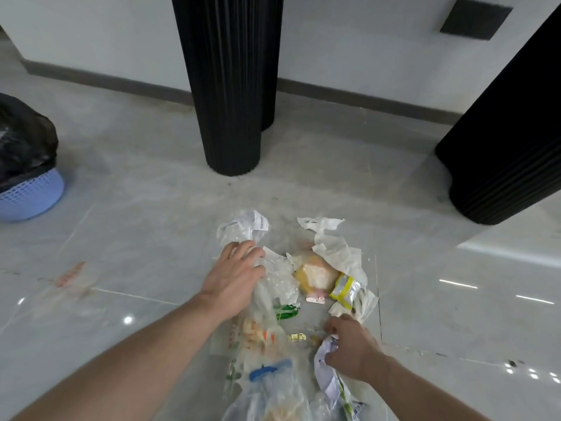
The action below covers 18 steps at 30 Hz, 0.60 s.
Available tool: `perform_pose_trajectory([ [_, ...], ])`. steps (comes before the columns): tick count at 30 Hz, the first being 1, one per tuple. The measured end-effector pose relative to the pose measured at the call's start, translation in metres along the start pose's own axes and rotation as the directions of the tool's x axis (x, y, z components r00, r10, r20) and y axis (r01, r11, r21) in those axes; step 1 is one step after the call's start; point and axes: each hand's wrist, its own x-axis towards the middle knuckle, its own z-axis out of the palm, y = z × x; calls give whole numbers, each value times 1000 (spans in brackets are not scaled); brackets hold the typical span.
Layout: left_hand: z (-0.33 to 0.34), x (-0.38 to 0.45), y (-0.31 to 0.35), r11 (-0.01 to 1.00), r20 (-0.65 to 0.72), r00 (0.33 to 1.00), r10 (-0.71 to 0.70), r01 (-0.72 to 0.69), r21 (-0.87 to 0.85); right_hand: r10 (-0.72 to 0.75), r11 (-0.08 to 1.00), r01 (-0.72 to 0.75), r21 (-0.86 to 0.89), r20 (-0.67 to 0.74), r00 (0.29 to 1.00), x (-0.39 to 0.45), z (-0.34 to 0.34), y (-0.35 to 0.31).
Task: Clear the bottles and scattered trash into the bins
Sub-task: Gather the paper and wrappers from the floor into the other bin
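On clear plastic (274,278), left hand (233,276) spreads; right hand (352,349) grips crumpled paper (323,364).

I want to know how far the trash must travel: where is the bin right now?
In the head view, the blue basket bin with its black bag liner sits at the far left edge, on the floor left of the fluted black column.

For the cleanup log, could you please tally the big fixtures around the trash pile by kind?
Black fluted pillars: 3
Blue bin with black liner: 1
Dark wall panel: 1
Total: 5
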Motion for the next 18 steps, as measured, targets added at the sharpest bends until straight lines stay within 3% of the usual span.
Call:
perform_pose_trajectory([
  [4,-3,0,-5,994,-196,980,-44,23,-111,-27,999,28,-27,18,999,-1,9,6],
  [9,-28,0,-26,948,-373,892,-256,157,-276,-2,992,4,-125,16,1000,-10,6,15],
  [14,-51,-13,-48,907,-454,806,-380,228,-354,47,999,-48,-4,-87,995,-16,-16,30],
  [18,-78,-32,-58,869,-435,772,-463,297,-397,116,984,-82,158,-220,969,-26,-40,29],
])
